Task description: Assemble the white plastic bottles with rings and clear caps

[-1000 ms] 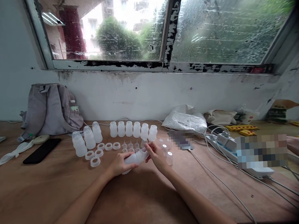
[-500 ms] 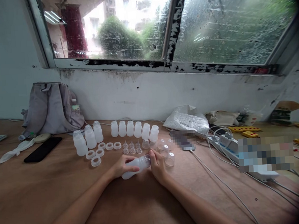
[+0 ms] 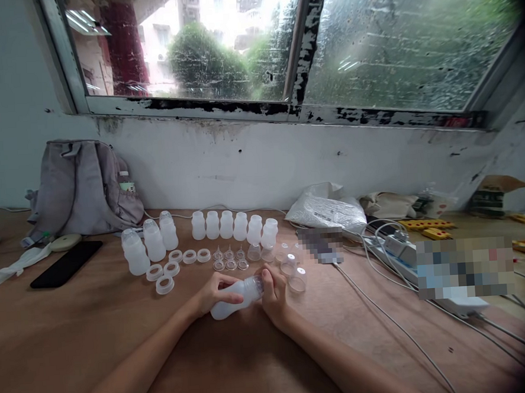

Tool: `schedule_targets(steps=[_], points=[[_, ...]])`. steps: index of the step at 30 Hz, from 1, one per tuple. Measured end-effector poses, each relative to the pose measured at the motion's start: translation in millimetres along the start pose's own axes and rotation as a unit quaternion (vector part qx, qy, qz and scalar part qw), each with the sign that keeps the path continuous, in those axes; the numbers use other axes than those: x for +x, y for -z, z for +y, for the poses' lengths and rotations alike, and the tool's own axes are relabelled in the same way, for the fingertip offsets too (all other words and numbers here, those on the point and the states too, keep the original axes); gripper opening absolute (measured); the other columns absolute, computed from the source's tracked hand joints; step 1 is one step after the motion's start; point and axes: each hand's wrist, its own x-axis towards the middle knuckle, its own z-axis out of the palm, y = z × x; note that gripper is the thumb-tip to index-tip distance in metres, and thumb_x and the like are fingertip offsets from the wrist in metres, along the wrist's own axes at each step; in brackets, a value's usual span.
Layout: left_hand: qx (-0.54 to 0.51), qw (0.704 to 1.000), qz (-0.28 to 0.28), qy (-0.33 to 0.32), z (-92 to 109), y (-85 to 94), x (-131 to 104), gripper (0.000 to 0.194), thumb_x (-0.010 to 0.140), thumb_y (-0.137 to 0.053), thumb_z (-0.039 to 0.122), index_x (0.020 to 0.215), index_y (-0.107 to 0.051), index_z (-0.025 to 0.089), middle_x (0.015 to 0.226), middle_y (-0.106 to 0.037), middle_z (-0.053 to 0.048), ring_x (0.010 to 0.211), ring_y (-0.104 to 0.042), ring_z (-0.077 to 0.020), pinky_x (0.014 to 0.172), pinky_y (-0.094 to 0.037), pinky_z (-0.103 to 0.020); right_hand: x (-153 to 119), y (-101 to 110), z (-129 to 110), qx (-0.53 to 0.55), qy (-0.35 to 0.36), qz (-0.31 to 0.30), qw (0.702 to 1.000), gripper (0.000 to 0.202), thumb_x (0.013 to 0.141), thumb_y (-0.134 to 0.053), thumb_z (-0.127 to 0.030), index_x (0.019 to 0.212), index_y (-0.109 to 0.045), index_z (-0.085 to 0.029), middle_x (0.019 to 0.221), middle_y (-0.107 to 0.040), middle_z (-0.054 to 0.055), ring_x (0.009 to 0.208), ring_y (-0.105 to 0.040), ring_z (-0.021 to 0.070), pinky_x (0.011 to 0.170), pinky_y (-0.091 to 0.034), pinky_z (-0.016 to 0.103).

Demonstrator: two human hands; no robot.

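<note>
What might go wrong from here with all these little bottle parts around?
The tilted bottle might slip if the left hand loosens, since it seems held off its base.
The right hand is close to the clear caps, so a sideways movement might knock one over.
The small clear teats stand just beyond the hands, where a forward nudge might scatter them.

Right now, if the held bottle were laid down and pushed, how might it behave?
On its side, the bottle would probably roll, given its rounded body. Its translucent wall suggests light plastic, and no dent shows by the left hand, so it seems fairly stiff.
</note>
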Motion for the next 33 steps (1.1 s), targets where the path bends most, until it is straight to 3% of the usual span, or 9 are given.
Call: schedule_targets(steps=[8,13,17,23,27,33], points=[[0.137,0.989,0.024,-0.048,-0.7,-1.9,-0.8,0.035,0.066,-0.060,0.039,0.086,-0.063,0.010,0.071,-0.059,-0.001,0.064,-0.051,-0.0137,0.057,-0.038,-0.022,-2.1,-4.0,5.5,0.014,-0.031,0.005,0.999,0.030,0.086,-0.029,-0.032,0.059,-0.035,-0.020,0.052,-0.036,-0.003,0.046,-0.034,0.0104,0.046,-0.028,0.024],[0.307,0.939,0.091,-0.124,1.6,-7.0,-2.6,0.041,0.075,-0.050,0.042,0.106,-0.053,0.015,0.096,-0.060,-0.005,0.084,-0.054,-0.0188,0.075,-0.041,-0.027,5.0,-3.5,0.5,0.024,-0.087,0.030,0.995,0.023,0.085,-0.031,-0.035,0.074,-0.044,-0.020,0.065,-0.044,-0.001,0.059,-0.044,0.0129,0.054,-0.036,0.025],[0.379,0.908,0.102,-0.146,-1.4,-6.5,-3.4,0.043,0.078,-0.045,0.041,0.114,-0.042,0.018,0.108,-0.054,-0.009,0.097,-0.050,-0.0214,0.085,-0.038,-0.033,5.2,-3.2,-5.7,0.101,-0.150,-0.011,0.984,0.022,0.085,-0.032,-0.040,0.090,-0.044,-0.022,0.070,-0.045,-0.001,0.052,-0.044,0.0111,0.044,-0.036,0.022],[0.331,0.923,0.153,-0.119,-15.5,-4.8,2.6,0.042,0.084,-0.034,0.038,0.121,-0.026,0.019,0.118,-0.044,-0.010,0.109,-0.043,-0.0207,0.092,-0.035,-0.037,4.3,-6.2,-9.9,0.140,-0.123,-0.128,0.974,0.029,0.080,-0.045,-0.037,0.106,-0.041,-0.025,0.072,-0.049,-0.001,0.050,-0.046,0.0098,0.042,-0.038,0.021],[0.314,0.928,0.165,-0.118,-21.2,-4.4,5.0,0.043,0.083,-0.040,0.038,0.118,-0.025,0.019,0.118,-0.041,-0.011,0.110,-0.041,-0.0209,0.093,-0.034,-0.037,7.5,-5.3,-8.1,0.106,-0.106,-0.127,0.981,0.028,0.083,-0.041,-0.035,0.109,-0.045,-0.025,0.073,-0.050,-0.001,0.054,-0.047,0.0099,0.047,-0.041,0.021],[0.295,0.933,0.161,-0.128,-19.5,-2.7,4.0,0.042,0.082,-0.042,0.037,0.117,-0.026,0.019,0.119,-0.039,-0.010,0.111,-0.038,-0.0202,0.095,-0.031,-0.037,9.9,-4.2,-9.6,0.061,-0.055,-0.107,0.991,0.033,0.083,-0.042,-0.032,0.115,-0.048,-0.026,0.091,-0.054,0.003,0.082,-0.052,0.0150,0.072,-0.045,0.027]])
